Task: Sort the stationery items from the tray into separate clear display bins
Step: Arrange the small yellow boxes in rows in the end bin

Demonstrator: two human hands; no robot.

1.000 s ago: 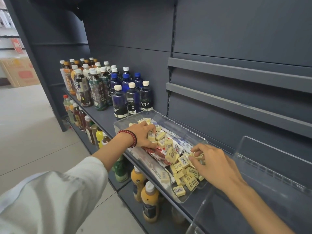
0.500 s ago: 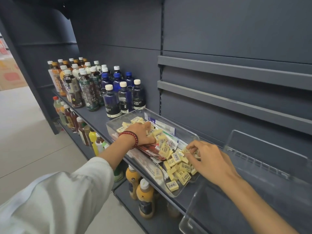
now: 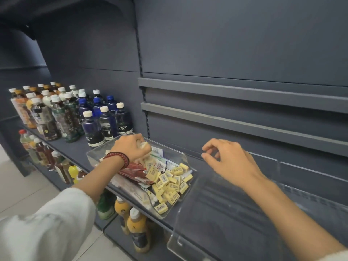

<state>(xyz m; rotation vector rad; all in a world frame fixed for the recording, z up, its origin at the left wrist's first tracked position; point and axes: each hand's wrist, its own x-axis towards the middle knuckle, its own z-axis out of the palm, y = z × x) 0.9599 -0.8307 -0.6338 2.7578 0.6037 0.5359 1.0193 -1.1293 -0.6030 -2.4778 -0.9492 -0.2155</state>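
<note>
Left hand (image 3: 130,147): fingers curled round a few erasers (image 3: 169,183), above the tray's far end
Right hand (image 3: 230,162): fingers loosely curled, nothing seen in them, over the bin (image 3: 216,204)
Tray (image 3: 185,159): on the shelf (image 3: 75,147), between bottles (image 3: 75,113) and bin
Erasers: most heaped at the tray's near end, beside red packets (image 3: 133,171)

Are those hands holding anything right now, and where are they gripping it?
The left hand grips small yellow erasers bunched inside its curled fingers, over the tray. The right hand shows nothing held.
</note>
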